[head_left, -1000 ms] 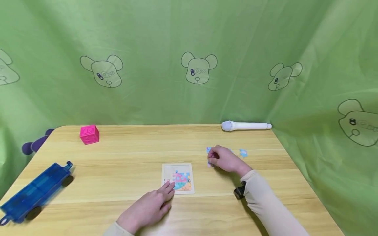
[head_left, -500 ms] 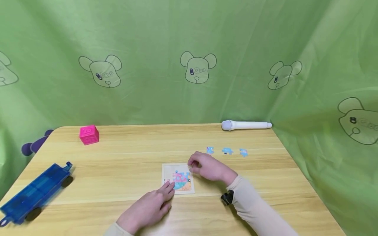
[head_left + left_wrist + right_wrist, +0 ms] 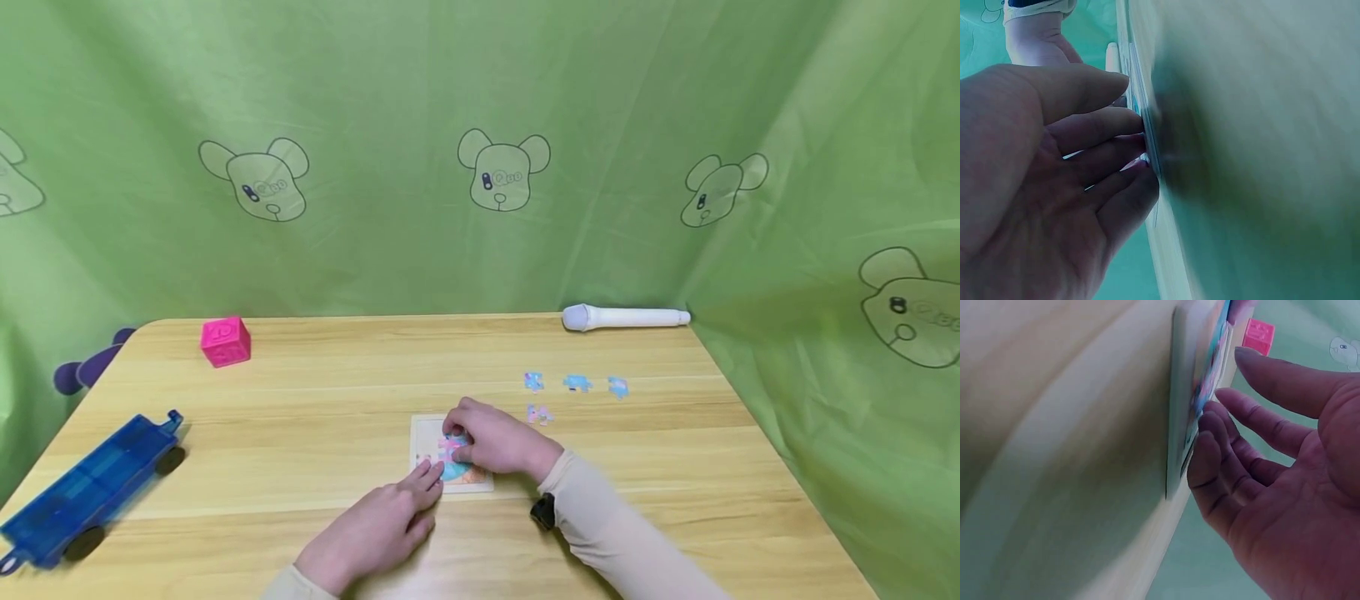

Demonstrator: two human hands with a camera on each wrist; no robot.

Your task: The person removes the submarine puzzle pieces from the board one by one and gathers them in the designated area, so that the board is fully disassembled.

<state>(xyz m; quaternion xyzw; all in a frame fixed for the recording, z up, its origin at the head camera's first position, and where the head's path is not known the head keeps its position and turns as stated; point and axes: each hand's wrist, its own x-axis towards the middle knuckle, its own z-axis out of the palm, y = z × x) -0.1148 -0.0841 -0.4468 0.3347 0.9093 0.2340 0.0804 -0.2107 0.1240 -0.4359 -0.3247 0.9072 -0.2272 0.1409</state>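
A small square puzzle board [image 3: 426,433] lies on the wooden table [image 3: 675,467], partly filled with pink and blue pieces. My left hand [image 3: 408,504] lies flat, its straight fingertips touching the board's near-left corner; the left wrist view shows the left hand [image 3: 1091,169] against the board's edge [image 3: 1149,134]. My right hand [image 3: 491,442] lies over the board's middle. In the right wrist view the right hand's fingertips [image 3: 1210,434] press on the board's picture [image 3: 1207,375] with the thumb held apart. Several loose puzzle pieces [image 3: 538,414] lie to the right of the board.
A pink cube [image 3: 226,342] stands at the far left and a blue toy cart [image 3: 90,487] near the left edge. A white cylinder [image 3: 626,317] lies along the far edge. A purple shape [image 3: 86,368] shows beyond the left corner. Green cloth [image 3: 480,100] surrounds the table.
My right hand has moved left from the loose pieces onto the puzzle board, uncovering one loose piece on the table. The left hand has stayed at the board's corner.
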